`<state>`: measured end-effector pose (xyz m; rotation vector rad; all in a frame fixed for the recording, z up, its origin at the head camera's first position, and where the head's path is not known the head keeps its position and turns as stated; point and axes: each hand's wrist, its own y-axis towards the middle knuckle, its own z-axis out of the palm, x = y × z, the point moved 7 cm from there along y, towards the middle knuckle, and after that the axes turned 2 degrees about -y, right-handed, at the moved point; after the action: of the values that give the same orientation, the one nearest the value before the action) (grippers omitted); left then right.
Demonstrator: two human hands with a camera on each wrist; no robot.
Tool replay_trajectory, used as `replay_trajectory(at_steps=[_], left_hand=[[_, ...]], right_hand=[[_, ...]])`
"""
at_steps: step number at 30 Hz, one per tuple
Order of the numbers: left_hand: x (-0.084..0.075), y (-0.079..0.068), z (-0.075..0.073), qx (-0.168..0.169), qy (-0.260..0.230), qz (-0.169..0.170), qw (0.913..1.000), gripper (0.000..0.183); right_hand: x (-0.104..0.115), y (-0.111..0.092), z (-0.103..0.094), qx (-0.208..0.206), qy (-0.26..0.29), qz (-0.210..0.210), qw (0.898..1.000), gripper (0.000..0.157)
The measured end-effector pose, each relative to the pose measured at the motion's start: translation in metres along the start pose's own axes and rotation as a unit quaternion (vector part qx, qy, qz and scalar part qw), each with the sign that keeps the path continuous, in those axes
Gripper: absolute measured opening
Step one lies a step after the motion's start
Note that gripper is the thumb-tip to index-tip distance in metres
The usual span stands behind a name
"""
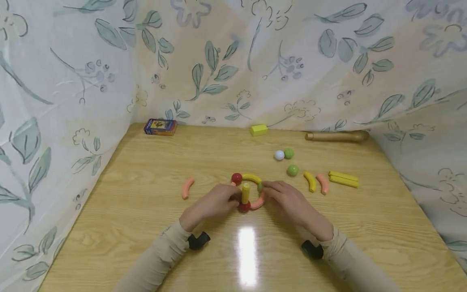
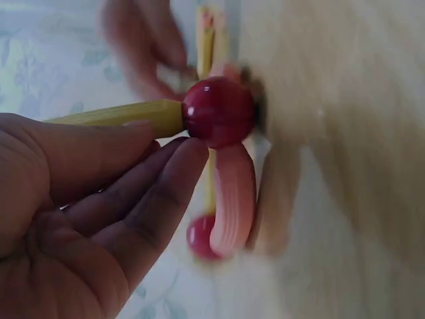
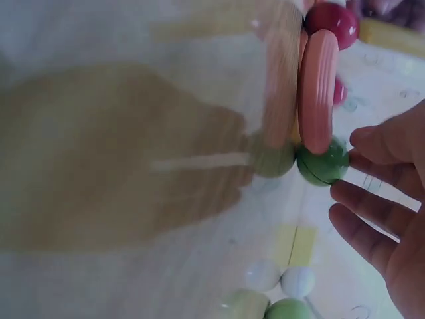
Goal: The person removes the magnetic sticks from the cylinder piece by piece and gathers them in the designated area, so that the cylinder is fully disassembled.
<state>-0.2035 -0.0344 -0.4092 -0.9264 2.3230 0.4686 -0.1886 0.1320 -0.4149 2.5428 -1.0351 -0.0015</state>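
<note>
A ring of magnetic-looking toy pieces lies on the table: curved pink rods (image 1: 258,201), a curved yellow rod (image 1: 251,177), red balls (image 1: 236,178) and a green ball (image 3: 322,161). On the near red ball (image 2: 219,111) a straight yellow rod (image 1: 245,194) stands upright. My left hand (image 1: 219,199) pinches this rod near its lower end, thumb along it in the left wrist view. At the ring's right side, my right hand (image 1: 290,202) has its fingertips at the green ball, fingers fairly straight. Part of the ring's left side is hidden by the left hand.
To the right lie loose green balls (image 1: 292,170), a white ball (image 1: 279,155), curved rods (image 1: 309,181) and straight yellow rods (image 1: 343,179). A pink rod (image 1: 187,188) lies left. Along the back are a small box (image 1: 160,127), a yellow block (image 1: 259,130) and a wooden stick (image 1: 335,136).
</note>
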Motion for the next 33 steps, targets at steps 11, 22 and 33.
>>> replay_trajectory(at_steps=[11, 22, 33], left_hand=[[-0.002, 0.000, -0.013, -0.091, 0.048, -0.026, 0.9943, 0.023], [0.008, 0.002, -0.005, -0.063, 0.081, 0.001, 0.9947, 0.008], [0.011, 0.001, -0.008, -0.074, 0.078, -0.009, 0.9942, 0.008]], right_hand=[[-0.014, 0.000, -0.005, 0.008, 0.191, 0.175, 0.966, 0.052], [-0.001, -0.003, 0.003, 0.025, 0.256, 0.209, 0.944, 0.016], [-0.005, -0.005, -0.012, 0.003, 0.216, 0.186, 0.959, 0.010]])
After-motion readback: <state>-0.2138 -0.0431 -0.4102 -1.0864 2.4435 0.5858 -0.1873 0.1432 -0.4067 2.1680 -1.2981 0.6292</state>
